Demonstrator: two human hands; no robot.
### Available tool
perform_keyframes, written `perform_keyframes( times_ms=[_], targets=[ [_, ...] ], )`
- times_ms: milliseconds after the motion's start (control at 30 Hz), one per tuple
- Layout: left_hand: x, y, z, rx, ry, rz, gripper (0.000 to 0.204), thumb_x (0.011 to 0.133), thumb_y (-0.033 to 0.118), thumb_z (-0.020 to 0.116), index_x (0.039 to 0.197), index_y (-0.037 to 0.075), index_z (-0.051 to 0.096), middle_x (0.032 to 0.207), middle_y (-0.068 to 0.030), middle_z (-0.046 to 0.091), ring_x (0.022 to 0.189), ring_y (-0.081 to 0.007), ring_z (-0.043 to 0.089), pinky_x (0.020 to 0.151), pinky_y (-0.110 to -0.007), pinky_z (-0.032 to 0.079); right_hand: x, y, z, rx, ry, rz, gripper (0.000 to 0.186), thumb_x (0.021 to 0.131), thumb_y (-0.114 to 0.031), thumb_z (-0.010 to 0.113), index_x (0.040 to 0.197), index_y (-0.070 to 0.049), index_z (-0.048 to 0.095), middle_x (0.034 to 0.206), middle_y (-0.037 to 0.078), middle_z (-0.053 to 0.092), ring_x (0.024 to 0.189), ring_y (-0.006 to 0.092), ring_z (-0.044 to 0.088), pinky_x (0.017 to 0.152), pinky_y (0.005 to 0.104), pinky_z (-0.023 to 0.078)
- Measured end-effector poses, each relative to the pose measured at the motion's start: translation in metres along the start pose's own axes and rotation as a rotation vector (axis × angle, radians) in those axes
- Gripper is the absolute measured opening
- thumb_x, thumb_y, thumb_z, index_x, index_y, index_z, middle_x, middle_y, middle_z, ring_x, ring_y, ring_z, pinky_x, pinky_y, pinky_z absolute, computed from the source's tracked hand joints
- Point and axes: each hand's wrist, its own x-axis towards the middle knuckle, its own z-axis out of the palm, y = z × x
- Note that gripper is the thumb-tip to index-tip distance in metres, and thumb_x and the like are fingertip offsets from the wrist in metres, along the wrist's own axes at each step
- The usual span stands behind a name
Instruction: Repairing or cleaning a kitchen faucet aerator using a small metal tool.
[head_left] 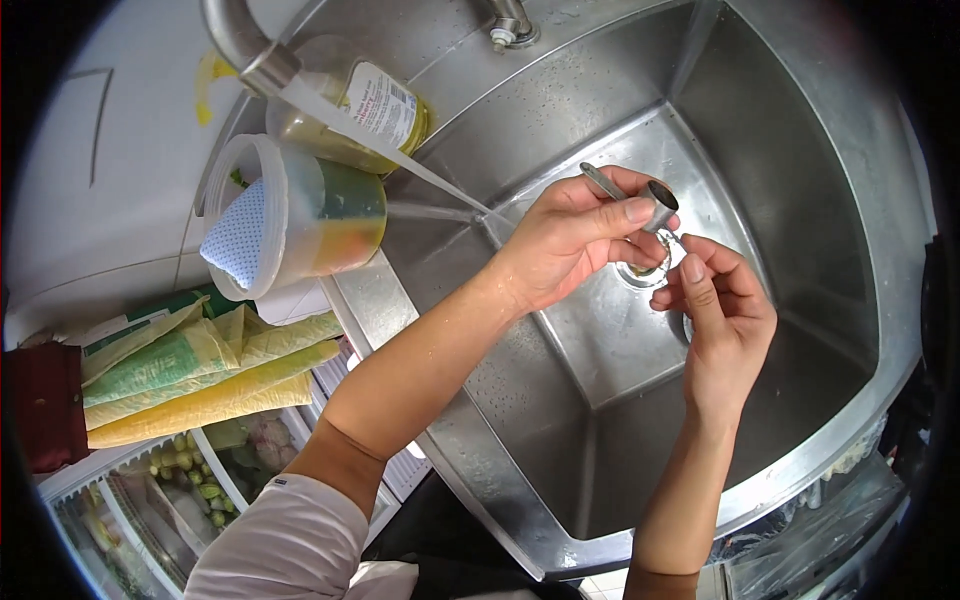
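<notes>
Over the sink my left hand [590, 225] is closed on a small metal measuring spoon [661, 203] with a deep, cup-like bowl. Its flat handle sticks out above the fingers, and the bowl's opening is turned upward. Just to the right and slightly lower, my right hand [722, 305] is closed, thumb against the bent fingers. A thin, shiny metal piece shows between the two hands; whether it belongs to the spoon I cannot tell. Water streams from the faucet [268, 68] down behind my left wrist. Drops of water lie on my left forearm.
The steel sink [800, 190] surrounds both hands, its drain [640, 277] below them. On the left rim stand a bottle [385, 105] of yellow-green liquid and a clear plastic tub [345, 215] with a blue dotted cloth. Folded yellow-green bags [210, 375] hang near a vegetable rack [190, 480].
</notes>
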Motion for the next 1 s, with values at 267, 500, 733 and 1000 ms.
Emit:
perform_keyframes(
  times_ms=[267,500,733,1000],
  targets=[
    [0.004,0.024,-0.021,0.058,0.369,0.260,0.036,0.107,0.037,0.055,0.114,0.003,0.063,0.108,-0.0139,0.072,0.089,-0.0200,0.074,0.083,-0.034,0.063,0.001,-0.001,-0.005,0.036,0.029,0.057,0.028,0.094,-0.007,0.076,0.118,0.006,0.069,0.093,0.006,0.070,0.077,0.0086,0.064,0.070,0.0231,0.055],
    [0.010,0.055,-0.039,0.166,0.662,0.409,0.037,0.105,0.038,0.057,0.109,0.002,0.062,0.105,-0.0126,0.073,0.087,-0.0182,0.073,0.081,-0.032,0.063,0.002,0.006,-0.005,-0.029,0.075,0.139,0.021,0.092,-0.004,0.078,0.110,0.004,0.072,0.089,0.002,0.070,0.075,0.0036,0.060,0.067,0.0186,0.048],
    [0.024,0.062,-0.041,0.166,0.672,0.407,0.040,0.107,0.040,0.053,0.109,0.000,0.060,0.106,-0.0135,0.072,0.087,-0.0187,0.073,0.079,-0.031,0.063,-0.001,0.007,-0.004,-0.160,0.016,0.030,0.019,0.089,-0.001,0.078,0.107,0.003,0.073,0.085,0.004,0.071,0.069,0.0049,0.060,0.062,0.0196,0.048],
    [0.038,0.089,-0.043,0.139,0.710,0.454,0.035,0.110,0.029,0.050,0.108,-0.004,0.059,0.110,-0.0196,0.071,0.091,-0.0228,0.074,0.075,-0.028,0.063,-0.001,0.006,-0.003,-0.220,-0.026,0.112,0.020,0.093,0.002,0.074,0.113,0.005,0.071,0.092,0.002,0.069,0.080,0.0061,0.061,0.076,0.0206,0.051]
  ],
)
